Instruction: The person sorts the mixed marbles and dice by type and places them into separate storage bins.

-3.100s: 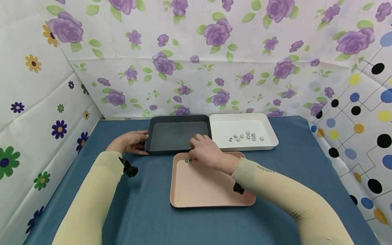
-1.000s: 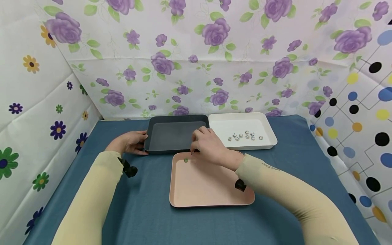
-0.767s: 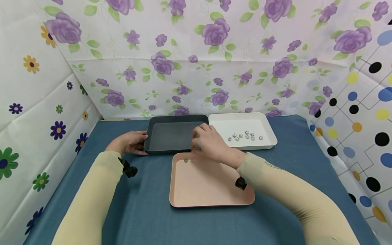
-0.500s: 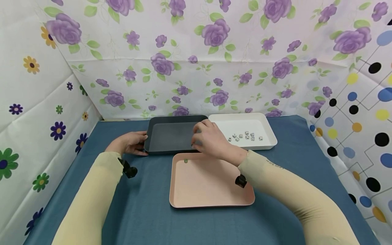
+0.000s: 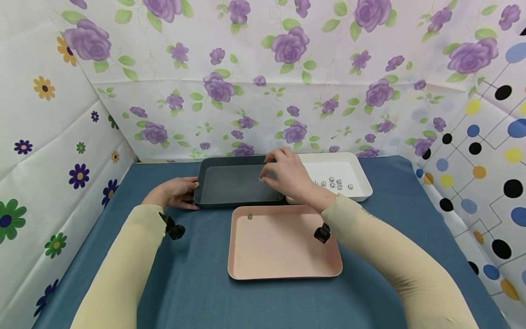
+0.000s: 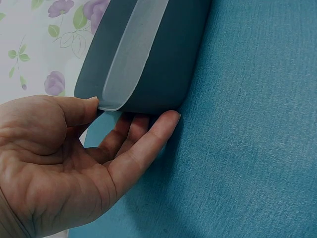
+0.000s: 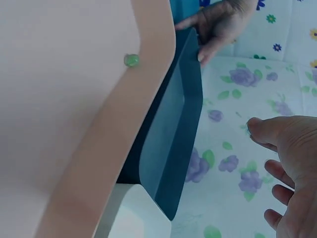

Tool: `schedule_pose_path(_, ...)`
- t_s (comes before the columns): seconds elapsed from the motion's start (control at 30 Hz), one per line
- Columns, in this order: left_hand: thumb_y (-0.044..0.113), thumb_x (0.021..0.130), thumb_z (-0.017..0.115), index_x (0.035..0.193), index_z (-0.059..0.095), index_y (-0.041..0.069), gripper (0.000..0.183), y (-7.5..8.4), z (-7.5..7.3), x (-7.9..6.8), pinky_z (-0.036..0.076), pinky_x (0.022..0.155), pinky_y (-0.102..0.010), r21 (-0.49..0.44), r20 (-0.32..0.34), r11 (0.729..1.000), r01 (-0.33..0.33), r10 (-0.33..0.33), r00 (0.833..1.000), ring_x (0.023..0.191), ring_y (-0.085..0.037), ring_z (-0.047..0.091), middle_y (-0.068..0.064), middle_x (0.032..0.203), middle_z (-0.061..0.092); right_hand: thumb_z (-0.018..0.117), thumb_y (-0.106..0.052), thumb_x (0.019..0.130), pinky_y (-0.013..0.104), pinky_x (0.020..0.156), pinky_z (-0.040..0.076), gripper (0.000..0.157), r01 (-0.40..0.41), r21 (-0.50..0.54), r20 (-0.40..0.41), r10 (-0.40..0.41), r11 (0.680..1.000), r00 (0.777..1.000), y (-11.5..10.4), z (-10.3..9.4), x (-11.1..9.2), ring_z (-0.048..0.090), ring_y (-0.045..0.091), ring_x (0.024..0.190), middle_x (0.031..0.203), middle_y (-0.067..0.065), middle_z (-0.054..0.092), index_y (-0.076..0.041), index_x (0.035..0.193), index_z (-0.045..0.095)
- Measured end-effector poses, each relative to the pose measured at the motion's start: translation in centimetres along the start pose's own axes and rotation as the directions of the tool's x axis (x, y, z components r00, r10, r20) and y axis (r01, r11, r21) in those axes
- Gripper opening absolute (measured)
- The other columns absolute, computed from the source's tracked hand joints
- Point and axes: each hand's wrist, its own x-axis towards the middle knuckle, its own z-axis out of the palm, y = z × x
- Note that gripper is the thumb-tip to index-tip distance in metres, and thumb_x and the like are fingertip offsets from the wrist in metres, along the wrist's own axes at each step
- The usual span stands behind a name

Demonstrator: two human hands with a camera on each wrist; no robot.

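Observation:
My left hand (image 5: 177, 192) holds the near-left corner of the dark grey tray (image 6: 166, 64), thumb on the rim and fingers against its outer side. My right hand (image 5: 287, 176) is raised over the seam between the dark tray and the white tray (image 5: 363, 194). Its thumb and index finger pinch a small green bead (image 7: 248, 130), mostly hidden by the fingertips; the other fingers are loosely bent. Another small green bead (image 5: 249, 216) lies near the far left corner of the pink tray (image 5: 283, 256). Several white dice (image 5: 339, 184) lie in the white tray, partly behind my right hand.
The three trays stand on a blue cloth (image 5: 197, 274), dark and white side by side at the back, pink in front. A flowered cloth (image 5: 246, 109) hangs behind them. Patterned cloths hang at the left (image 5: 53, 183) and right (image 5: 485, 151).
My right hand has picked one of two green beads from the pink tray, then risen away from it toward the back trays. My left hand has stayed at the dark tray's corner.

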Motion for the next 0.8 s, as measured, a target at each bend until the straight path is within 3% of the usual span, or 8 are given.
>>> schedule_pose_path(0.3,0.021,0.115,0.030,0.167,0.007,0.027,0.057,0.2,0.2,-0.2,0.054,0.098,-0.057,-0.004,0.004,1.000,0.002,-0.002,1.000,0.141,-0.042,0.042,-0.025,0.158,0.034,0.080,-0.034,0.093,0.054,0.112,0.037,0.013,-0.039,0.010,-0.013,0.040,0.999,0.999,1.0,-0.4,0.6,0.048,0.033,0.121,0.126,0.005,0.061,-0.023,0.099,0.082)
schedule_pose_path(0.8,0.020,0.116,0.029,0.167,0.006,0.027,0.057,0.2,0.0,-0.1,0.054,0.098,-0.056,-0.008,0.010,1.000,0.011,-0.010,1.000,0.139,-0.042,0.044,-0.025,0.158,0.035,0.077,-0.035,0.095,0.053,0.100,0.041,0.012,-0.137,0.007,0.006,0.137,0.991,0.991,2.2,-0.4,1.8,0.043,0.033,0.122,0.128,0.006,0.058,-0.024,0.098,0.082)
